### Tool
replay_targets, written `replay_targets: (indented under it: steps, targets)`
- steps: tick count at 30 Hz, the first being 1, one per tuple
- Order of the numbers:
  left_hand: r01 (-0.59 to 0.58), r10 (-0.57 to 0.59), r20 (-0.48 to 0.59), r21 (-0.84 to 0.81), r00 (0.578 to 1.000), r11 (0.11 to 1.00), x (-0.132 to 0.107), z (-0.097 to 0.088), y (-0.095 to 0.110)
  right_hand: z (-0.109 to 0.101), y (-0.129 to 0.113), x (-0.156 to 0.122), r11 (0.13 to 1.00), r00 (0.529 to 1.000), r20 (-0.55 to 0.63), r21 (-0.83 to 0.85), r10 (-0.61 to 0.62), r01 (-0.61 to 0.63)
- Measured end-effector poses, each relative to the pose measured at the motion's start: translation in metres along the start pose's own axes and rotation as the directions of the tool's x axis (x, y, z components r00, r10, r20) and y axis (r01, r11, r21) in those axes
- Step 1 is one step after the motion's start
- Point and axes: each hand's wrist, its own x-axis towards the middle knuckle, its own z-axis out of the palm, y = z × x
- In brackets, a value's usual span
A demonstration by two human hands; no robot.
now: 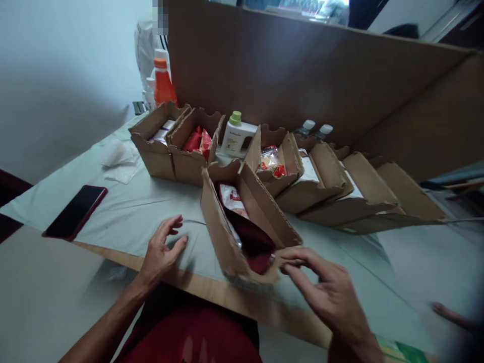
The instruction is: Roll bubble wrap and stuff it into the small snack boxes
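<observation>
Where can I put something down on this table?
There's bare cloth between the phone and the left hand. Another patch lies right of the front box, between the right hand and the row of boxes. The back is crowded: boxes stand side by side, with a white bottle between them.

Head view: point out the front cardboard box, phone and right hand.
Front cardboard box [218,227]: head view, outer side wall.
Phone [77,212]: head view, screen.
Right hand [335,293]: head view, middle, behind thumb.
</observation>
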Motion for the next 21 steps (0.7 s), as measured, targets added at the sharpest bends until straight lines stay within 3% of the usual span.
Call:
replay_targets:
  steps: [1,3,5,7,11,13,15,17,21]
  targets:
    - [-0.03,0.031,0.026,-0.019,0.999,0.999,0.001,0.003,0.001,-0.011,0.009,-0.012,0.998,0.995,-0.08,0.009,0.058,-0.058]
    - [-0.071,0.078,0.114,-0.062,0.99,0.996,0.004,0.012,0.002,-0.027,0.028,-0.036,0.978,0.942,-0.265,0.082,0.206,-0.191]
    - [-0.075,0.091,0.216,-0.083,0.972,0.994,0.005,0.021,0.005,-0.032,0.045,-0.059,0.946,0.895,-0.323,0.205,0.309,-0.252]
    - [-0.072,0.095,0.293,-0.087,0.951,0.994,0.004,0.03,0.009,-0.027,0.056,-0.082,0.928,0.913,-0.241,0.258,0.33,-0.268]
    - [-0.037,0.078,0.349,-0.124,0.934,0.992,-0.002,0.044,0.014,0.007,0.061,-0.103,0.933,0.944,0.002,0.154,0.33,-0.326]
    - [-0.005,0.05,0.323,-0.137,0.945,0.991,-0.002,0.052,0.017,0.021,0.065,-0.093,0.938,0.945,0.03,0.115,0.325,-0.326]
    - [0.016,0.028,0.299,-0.143,0.954,0.99,0.005,0.062,0.02,0.026,0.075,-0.07,0.943,0.944,-0.047,0.089,0.326,-0.321]
    - [0.014,0.032,0.281,-0.158,0.959,0.987,0.018,0.078,0.023,0.023,0.093,-0.04,0.94,0.935,-0.116,0.094,0.336,-0.327]
    - [-0.058,0.106,0.245,-0.198,0.964,0.979,0.049,0.112,0.026,0.013,0.128,0.01,0.909,0.913,-0.118,0.205,0.391,-0.363]
